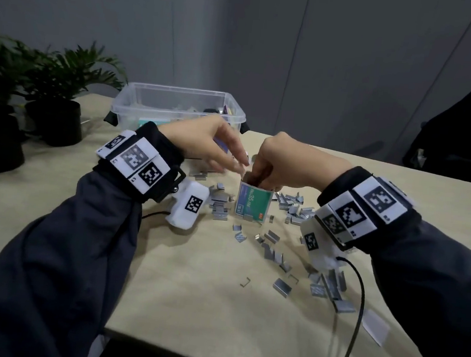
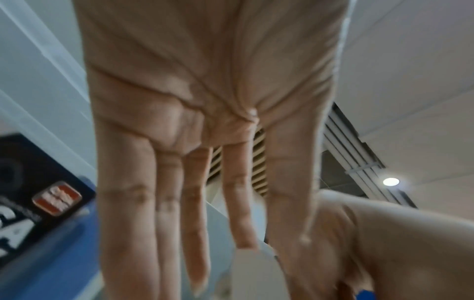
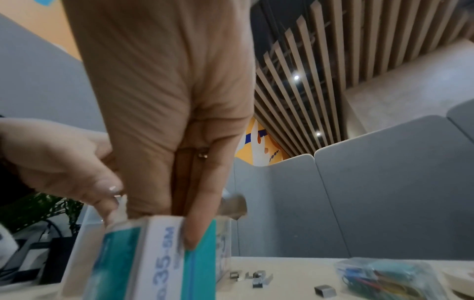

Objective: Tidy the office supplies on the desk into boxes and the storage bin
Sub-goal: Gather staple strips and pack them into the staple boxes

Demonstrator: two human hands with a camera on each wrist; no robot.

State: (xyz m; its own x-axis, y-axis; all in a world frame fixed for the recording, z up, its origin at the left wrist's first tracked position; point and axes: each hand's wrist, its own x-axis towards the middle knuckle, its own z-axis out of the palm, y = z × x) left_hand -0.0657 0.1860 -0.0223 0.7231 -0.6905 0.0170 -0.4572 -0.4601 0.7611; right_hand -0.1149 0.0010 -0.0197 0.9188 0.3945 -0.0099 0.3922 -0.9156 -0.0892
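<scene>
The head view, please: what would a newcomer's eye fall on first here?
Probably the loose staples strewn across the near and right part of the desk. At their centre a green staple box stands upright, the right hand reaching into its open top and the left hand beside it. Behind sits a clear storage bin.

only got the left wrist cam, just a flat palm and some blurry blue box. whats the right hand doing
Observer: The right hand has its fingertips down in the open top of a green staple box that stands upright on the desk.
Operator: and where is the left hand in all that
Observer: The left hand, fingers straight, is at the box's top edge, right beside the other hand.
Operator: much left to pick up
Observer: Yes. Loose staples lie scattered on the desk all around the box.
</scene>
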